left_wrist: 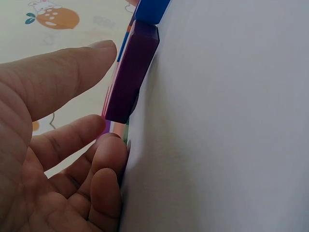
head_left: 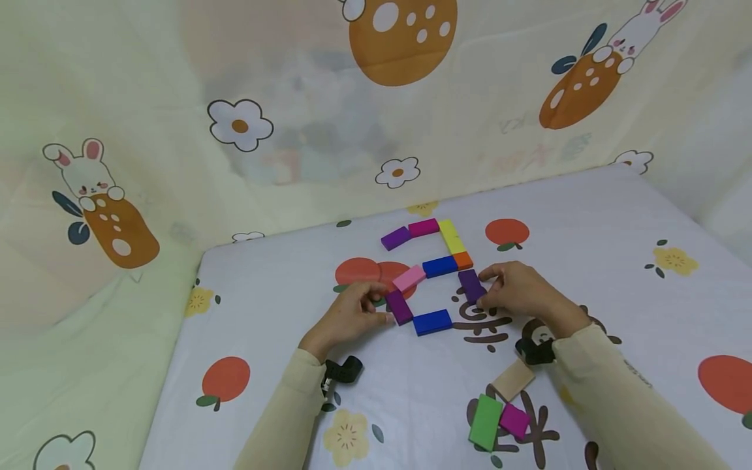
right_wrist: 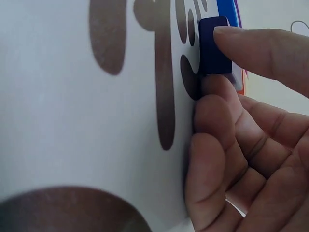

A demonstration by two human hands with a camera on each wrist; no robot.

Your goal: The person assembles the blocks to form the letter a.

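Note:
My right hand pinches a dark purple block between thumb and forefinger at the right of a block outline; the right wrist view shows the thumb on the block's end. My left hand rests beside a purple block, its fingers loosely bent. In the left wrist view a small gap separates the thumb from that block, while a fingertip reaches its near corner. A blue block meets the purple one at the bottom. Above them lie a pink block, another blue block and an orange block.
Farther back, a yellow block, a magenta block and a second purple block continue the outline. Near the right forearm lie a plain wooden block, a green block and a short magenta block. A patterned cloth covers the table.

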